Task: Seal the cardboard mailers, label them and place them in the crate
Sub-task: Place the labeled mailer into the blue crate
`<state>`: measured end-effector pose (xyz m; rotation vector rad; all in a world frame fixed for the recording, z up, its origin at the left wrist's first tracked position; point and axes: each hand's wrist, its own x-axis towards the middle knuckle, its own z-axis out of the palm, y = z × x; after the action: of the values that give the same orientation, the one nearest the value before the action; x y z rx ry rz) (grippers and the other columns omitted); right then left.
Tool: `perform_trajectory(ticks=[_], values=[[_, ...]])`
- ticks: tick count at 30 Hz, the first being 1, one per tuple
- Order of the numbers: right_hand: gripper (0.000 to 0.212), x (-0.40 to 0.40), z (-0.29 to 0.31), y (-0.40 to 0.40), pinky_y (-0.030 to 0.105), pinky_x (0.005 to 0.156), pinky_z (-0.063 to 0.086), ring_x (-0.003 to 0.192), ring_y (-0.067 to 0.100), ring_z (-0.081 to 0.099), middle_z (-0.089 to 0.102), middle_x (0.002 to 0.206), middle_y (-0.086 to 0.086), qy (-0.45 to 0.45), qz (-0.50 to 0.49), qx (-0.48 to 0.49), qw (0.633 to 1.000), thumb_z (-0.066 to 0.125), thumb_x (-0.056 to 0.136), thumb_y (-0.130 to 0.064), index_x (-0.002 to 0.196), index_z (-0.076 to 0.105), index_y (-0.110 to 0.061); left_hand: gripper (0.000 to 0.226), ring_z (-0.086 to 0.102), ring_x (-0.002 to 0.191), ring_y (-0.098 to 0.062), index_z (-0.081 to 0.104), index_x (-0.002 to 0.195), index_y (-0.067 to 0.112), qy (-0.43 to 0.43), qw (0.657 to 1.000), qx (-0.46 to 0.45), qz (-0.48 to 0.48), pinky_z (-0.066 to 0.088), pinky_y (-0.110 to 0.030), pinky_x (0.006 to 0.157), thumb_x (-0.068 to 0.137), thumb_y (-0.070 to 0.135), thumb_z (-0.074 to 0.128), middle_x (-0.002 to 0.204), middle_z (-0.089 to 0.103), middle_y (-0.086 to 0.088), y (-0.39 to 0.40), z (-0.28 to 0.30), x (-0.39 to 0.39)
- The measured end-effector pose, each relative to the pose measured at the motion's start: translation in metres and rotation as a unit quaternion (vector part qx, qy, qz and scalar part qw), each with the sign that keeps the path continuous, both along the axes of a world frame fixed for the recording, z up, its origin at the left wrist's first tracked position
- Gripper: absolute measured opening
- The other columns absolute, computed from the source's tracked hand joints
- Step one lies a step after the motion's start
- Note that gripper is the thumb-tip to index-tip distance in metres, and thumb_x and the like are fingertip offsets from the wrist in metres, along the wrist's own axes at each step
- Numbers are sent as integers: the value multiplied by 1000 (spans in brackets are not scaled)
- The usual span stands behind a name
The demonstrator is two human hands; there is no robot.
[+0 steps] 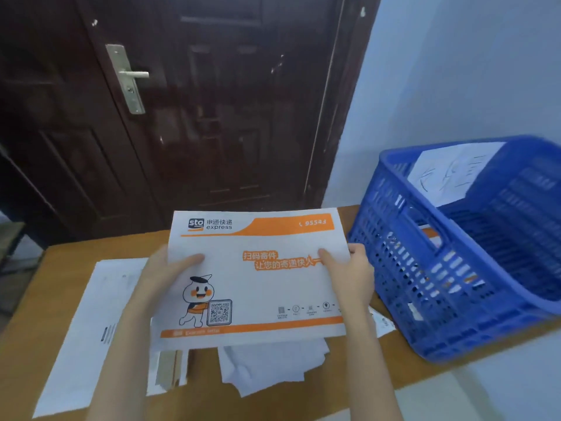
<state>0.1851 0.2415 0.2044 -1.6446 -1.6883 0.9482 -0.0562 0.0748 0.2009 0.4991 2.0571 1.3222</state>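
Observation:
A white and orange cardboard mailer [258, 287] with a cartoon figure and a QR code is held up above the wooden table [48, 302], printed face toward me. My left hand [165, 275] grips its left edge, thumb on the front. My right hand [349, 271] grips its right edge the same way. The blue plastic crate [449, 268] stands on the table to the right, tilted, with a white handwritten sheet [452, 174] inside it against the far wall.
A white mailer or sheet [88, 329] lies flat at the left of the table. Crumpled white paper [270, 366] and backing strips [170, 369] lie under the held mailer. A dark door [197, 101] stands behind the table.

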Motion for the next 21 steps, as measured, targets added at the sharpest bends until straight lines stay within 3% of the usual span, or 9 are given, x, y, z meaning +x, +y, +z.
perform_trajectory(ticks=[5, 12, 17, 21], values=[[45, 14, 39, 20, 38, 82, 48, 97, 23, 61, 62, 100, -2, 6, -42, 20, 999, 69, 79, -45, 109, 52, -17, 36, 70, 87, -24, 64, 109, 19, 11, 998, 24, -50, 56, -45, 81, 77, 30, 77, 98, 73, -2, 36, 44, -6], [48, 66, 105, 53, 38, 81, 46, 97, 22, 58, 61, 103, 0, 22, -103, 51, 993, 70, 77, -43, 112, 54, -14, 29, 70, 86, -24, 65, 100, 24, 48, 990, 42, -126, 53, -48, 87, 77, 38, 74, 93, 73, 2, 105, 103, 30], [47, 134, 159, 101, 37, 81, 48, 93, 20, 60, 62, 103, 0, 37, -132, 92, 986, 72, 75, -44, 108, 59, -12, 66, 71, 83, -25, 58, 110, 26, 64, 984, 58, -157, 56, -49, 78, 57, 60, 76, 94, 73, 2, 176, 142, 78], [37, 207, 173, 155, 33, 72, 48, 81, 16, 63, 66, 90, -2, 24, -143, 98, 985, 71, 77, -42, 98, 63, -13, 53, 71, 80, -23, 60, 114, 17, 76, 971, 73, -213, 58, -41, 71, 71, 44, 77, 100, 72, -3, 245, 159, 146]])
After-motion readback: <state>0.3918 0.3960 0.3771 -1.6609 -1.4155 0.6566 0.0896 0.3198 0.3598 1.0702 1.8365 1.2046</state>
